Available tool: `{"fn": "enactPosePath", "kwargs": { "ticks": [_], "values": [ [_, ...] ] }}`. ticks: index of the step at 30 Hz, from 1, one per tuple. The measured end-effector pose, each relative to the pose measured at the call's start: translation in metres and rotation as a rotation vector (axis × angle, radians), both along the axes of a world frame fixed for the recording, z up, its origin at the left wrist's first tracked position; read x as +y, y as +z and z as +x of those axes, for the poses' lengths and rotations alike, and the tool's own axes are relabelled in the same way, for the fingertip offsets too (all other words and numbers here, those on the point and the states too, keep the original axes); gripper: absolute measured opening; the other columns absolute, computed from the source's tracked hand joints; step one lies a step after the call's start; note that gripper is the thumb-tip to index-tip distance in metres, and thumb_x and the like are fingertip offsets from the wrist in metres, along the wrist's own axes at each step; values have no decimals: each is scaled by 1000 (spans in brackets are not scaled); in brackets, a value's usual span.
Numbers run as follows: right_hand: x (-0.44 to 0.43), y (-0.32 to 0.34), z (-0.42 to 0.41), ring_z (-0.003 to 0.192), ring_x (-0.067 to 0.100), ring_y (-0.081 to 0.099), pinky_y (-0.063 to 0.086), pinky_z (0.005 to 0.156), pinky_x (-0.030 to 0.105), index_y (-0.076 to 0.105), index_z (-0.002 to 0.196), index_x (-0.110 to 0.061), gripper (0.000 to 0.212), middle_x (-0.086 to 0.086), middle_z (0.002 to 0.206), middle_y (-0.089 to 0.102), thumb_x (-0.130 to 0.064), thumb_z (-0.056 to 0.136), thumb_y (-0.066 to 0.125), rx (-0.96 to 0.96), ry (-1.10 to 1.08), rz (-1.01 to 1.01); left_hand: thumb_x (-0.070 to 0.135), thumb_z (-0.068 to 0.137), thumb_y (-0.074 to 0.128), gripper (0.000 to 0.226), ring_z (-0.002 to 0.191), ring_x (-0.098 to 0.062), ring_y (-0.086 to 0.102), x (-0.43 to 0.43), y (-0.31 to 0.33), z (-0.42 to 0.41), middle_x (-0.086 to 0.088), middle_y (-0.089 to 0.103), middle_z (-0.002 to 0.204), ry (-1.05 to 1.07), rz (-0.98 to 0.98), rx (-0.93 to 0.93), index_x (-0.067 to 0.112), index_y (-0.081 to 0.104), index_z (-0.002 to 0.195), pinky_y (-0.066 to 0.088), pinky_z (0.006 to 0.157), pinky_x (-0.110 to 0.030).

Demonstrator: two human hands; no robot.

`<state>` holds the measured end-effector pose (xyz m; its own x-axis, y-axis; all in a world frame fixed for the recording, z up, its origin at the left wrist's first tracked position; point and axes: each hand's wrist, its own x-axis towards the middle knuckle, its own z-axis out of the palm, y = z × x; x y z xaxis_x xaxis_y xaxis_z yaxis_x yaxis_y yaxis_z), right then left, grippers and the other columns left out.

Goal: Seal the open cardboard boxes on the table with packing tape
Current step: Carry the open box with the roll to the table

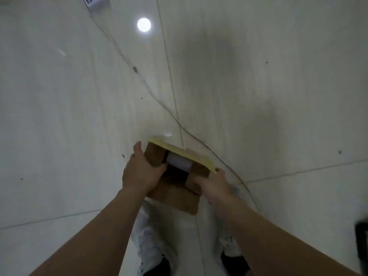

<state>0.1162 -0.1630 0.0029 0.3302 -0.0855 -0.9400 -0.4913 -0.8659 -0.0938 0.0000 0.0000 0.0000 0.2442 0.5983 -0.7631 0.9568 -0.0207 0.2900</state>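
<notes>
**Open box held over a tiled floor, one hand on each side**

A pale tiled floor (258, 96) fills the frame; no surface and no roll of tape are in view.

The cardboard box (175, 198) sits just below the middle of the frame, off the floor and squarely between the two hands. Its top is open. The near flap lies towards the person, a yellowish flap (191, 155) stands along the far edge, and a white object (180, 161) shows inside the dark opening. The far edge slants from upper left to lower right. I cannot tell which way the long axis runs.

The left hand (139, 174) clasps the left side. Its fingers (137, 146) lie close together along the outside wall and its thumb hooks over the left flap. The right hand (214, 184) grips the opposite side, with its fingers curled over the right flap. Both hands touch the box, so neither is nearer.

Sealing has likely not started. The flaps need folding shut, and one hand must come free for tape.

A thin cable (139, 76) snakes across the tiles from the upper left, past a round reflection of a lamp (144, 24). Below the box are pale jeans (151, 236) and dark shoes (235, 261).
</notes>
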Motion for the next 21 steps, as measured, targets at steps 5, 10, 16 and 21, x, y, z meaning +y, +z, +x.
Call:
{"fn": "enactPosePath", "kwargs": {
  "ticks": [5, 10, 16, 21],
  "values": [
    [3, -43, -27, 105, 27, 66, 57, 91, 44, 49, 139, -21, 80, 2, 117, 67, -28, 71, 91, -104, -204, 57, 31, 81, 81, 74, 104, -39, 64, -12, -36, -8, -12, 65, 118, -43, 96, 31, 16, 40, 141, 42, 76, -36],
    [4, -9, -18, 103, 27, 66, 54, 84, 36, 56, 126, -20, 62, 5, 114, 68, -29, 73, 87, -271, -66, 72, 36, 80, 79, 63, 74, -21, 49, -15, 2, 3, 0, 57, 90, -54, 159, 73, 16, 43, 128, 36, 63, -33],
    [17, 105, 22, 98, 27, 62, 54, 79, 37, 51, 124, -18, 71, 9, 117, 56, -38, 69, 91, -384, 85, 126, 47, 82, 77, 70, 78, -21, 54, -8, 122, 28, 5, 54, 88, 54, 68, 35, 19, 42, 136, 42, 67, -34],
    [26, 250, 64, 98, 25, 62, 54, 75, 38, 47, 120, -19, 72, 5, 115, 55, -51, 69, 87, -382, 271, 141, 50, 83, 75, 77, 88, -22, 58, 8, 268, 45, 2, 59, 103, 65, -6, -28, 25, 38, 146, 43, 68, -33]
  ]
}}
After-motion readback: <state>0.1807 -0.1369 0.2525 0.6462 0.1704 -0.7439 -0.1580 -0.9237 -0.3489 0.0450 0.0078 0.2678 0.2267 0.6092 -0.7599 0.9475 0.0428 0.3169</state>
